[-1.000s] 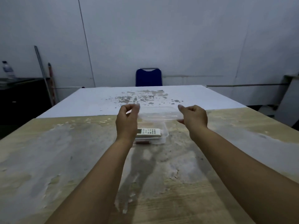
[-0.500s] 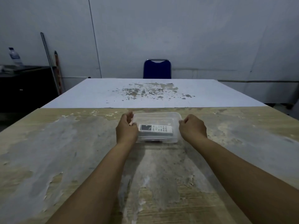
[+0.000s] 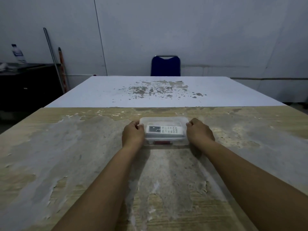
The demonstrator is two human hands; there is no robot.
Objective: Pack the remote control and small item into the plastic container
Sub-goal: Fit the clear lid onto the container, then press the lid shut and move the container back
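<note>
A clear plastic container (image 3: 164, 120) sits on the worn wooden table (image 3: 66, 155) with its clear lid lying on top. Through the lid I see the white remote control (image 3: 164, 130) lying lengthwise. A small red item (image 3: 162, 142) shows through the near wall below the remote. My left hand (image 3: 133, 135) presses on the container's left end, fingers curled over the lid's edge. My right hand (image 3: 199, 132) does the same on the right end.
A white tabletop (image 3: 166, 92) with scuffed patches adjoins the far edge of the wooden table. A blue chair (image 3: 165, 66) stands behind it at the wall. On the left are a dark cabinet (image 3: 28, 84) with a water bottle (image 3: 18, 53) and leaning poles (image 3: 53, 57).
One second ago both hands held the lid in the air above the open container. They lowered it onto the container and now press on its two ends.
</note>
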